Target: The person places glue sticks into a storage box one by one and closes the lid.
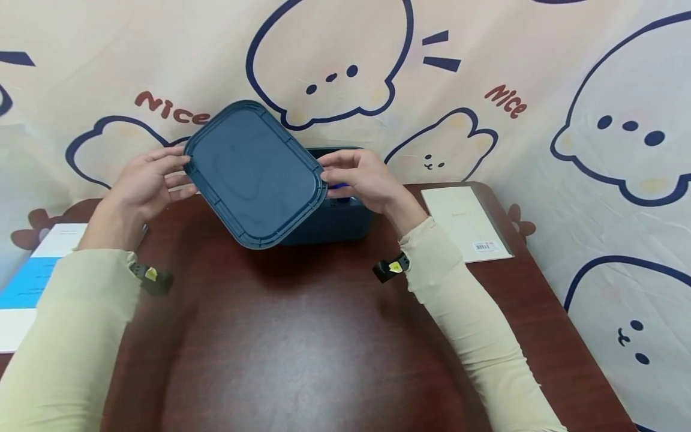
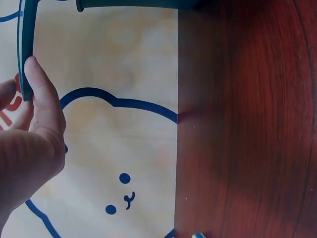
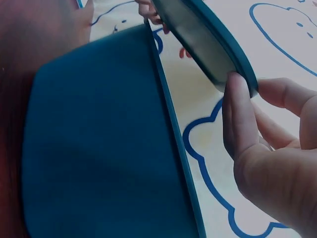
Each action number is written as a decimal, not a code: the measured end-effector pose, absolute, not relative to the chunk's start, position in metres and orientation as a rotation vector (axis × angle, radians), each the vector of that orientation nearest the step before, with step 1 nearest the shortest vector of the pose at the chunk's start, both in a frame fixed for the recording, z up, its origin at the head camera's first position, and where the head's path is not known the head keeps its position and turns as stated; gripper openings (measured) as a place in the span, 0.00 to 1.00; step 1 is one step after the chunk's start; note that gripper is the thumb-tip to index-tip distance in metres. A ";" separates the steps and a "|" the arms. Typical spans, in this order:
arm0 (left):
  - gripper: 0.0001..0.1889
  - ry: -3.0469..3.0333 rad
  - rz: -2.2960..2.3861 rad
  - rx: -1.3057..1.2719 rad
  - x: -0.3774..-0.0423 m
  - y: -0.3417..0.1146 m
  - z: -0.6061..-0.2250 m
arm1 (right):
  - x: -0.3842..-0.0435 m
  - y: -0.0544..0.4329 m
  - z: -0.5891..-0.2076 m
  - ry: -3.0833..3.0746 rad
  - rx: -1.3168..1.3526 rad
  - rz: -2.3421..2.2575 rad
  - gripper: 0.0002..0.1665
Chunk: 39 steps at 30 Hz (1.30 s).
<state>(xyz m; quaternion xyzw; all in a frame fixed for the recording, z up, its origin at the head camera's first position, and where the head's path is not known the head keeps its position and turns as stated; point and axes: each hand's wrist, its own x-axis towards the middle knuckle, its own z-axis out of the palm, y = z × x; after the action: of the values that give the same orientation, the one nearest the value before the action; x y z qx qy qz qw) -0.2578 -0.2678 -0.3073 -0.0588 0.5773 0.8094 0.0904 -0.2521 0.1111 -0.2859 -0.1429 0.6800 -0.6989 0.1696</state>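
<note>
Both hands hold up a dark teal lid (image 1: pixel 254 174), tilted, in front of and above a matching storage box (image 1: pixel 335 222). My left hand (image 1: pixel 148 183) pinches the lid's left edge; the left wrist view shows the lid (image 2: pixel 27 54) edge-on between thumb and fingers of the hand (image 2: pixel 37 134). At the lid's right corner, my right hand (image 1: pixel 364 180) grips the rim. In the right wrist view that hand (image 3: pixel 277 153) pinches the lid's end, beside the box's wall (image 3: pixel 104 134). Something blue shows inside the box behind the right fingers; the lid hides most of the opening.
A white booklet (image 1: pixel 464 222) lies at the table's back right. Another book with a blue band (image 1: pixel 27 282) lies at the left edge, partly behind the left sleeve. The brown table (image 1: pixel 302 342) meets a curtain (image 1: pixel 610 210) with cartoon prints at the back and right.
</note>
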 end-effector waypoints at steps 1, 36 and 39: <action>0.15 1.717 2.399 -0.169 -0.258 -0.267 -0.307 | -0.253 0.114 -0.286 1.935 -0.412 -1.979 0.17; 0.24 1.495 2.813 0.279 -0.254 -0.221 -0.278 | -0.236 0.140 -0.266 1.551 -0.291 -2.191 0.29; 0.23 1.482 2.847 0.269 -0.254 -0.218 -0.276 | -0.233 0.138 -0.262 1.632 -0.344 -2.220 0.28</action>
<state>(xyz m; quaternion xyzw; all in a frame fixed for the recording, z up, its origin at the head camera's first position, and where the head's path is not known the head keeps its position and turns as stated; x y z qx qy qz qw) -0.2540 -0.2181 -0.2759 0.0836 0.4598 0.8832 -0.0397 -0.2335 0.1380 -0.2616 -0.1218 0.5780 -0.7862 0.1816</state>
